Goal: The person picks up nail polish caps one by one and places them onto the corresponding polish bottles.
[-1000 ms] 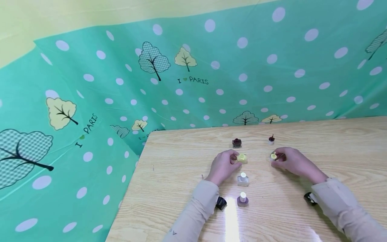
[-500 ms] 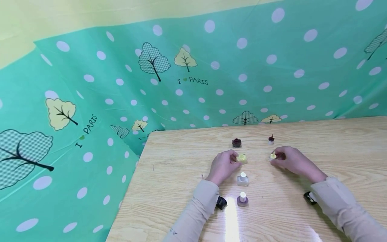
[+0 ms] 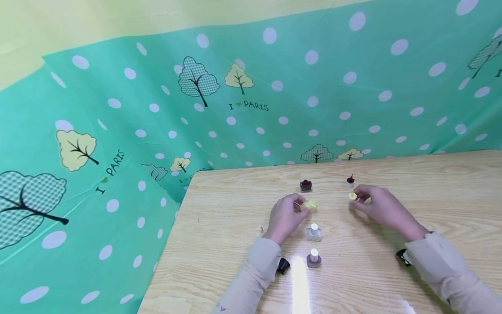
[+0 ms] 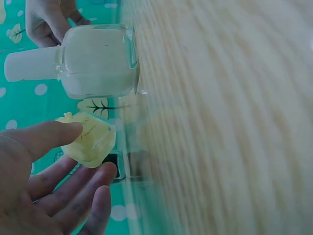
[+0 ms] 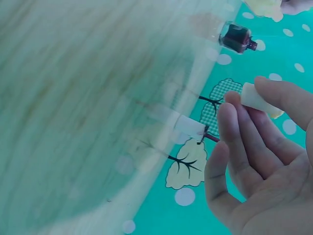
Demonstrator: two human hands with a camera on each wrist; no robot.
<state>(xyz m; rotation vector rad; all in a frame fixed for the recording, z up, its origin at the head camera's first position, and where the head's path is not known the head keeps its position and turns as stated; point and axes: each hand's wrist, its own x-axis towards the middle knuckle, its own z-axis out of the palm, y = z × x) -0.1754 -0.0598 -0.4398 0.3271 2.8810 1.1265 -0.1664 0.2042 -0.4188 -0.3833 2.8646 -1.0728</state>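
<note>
My left hand [image 3: 283,216] pinches a small yellow nail polish bottle [image 4: 93,139] between thumb and fingers. The bottle has no cap on and leans over in the left wrist view. Between thumb and fingertips of my right hand [image 3: 378,207] is a white nail polish cap [image 5: 255,98], with yellow showing at its far end. Beyond my left hand stands an uncapped dark red nail polish bottle [image 3: 306,186]. Its white cap [image 5: 190,127] stands on the table past my right hand, the dark red brush [image 3: 351,177] pointing up.
Nearer me, a capped white nail polish bottle [image 3: 313,233] and a capped purple one [image 3: 313,260] stand in line on the wooden table [image 3: 219,244]. A green patterned cloth [image 3: 259,87] hangs behind and to the left.
My left hand has picked up the yellow bottle and tipped it, shifting slightly left. My right hand has raised the white cap and moved it a little away from me.
</note>
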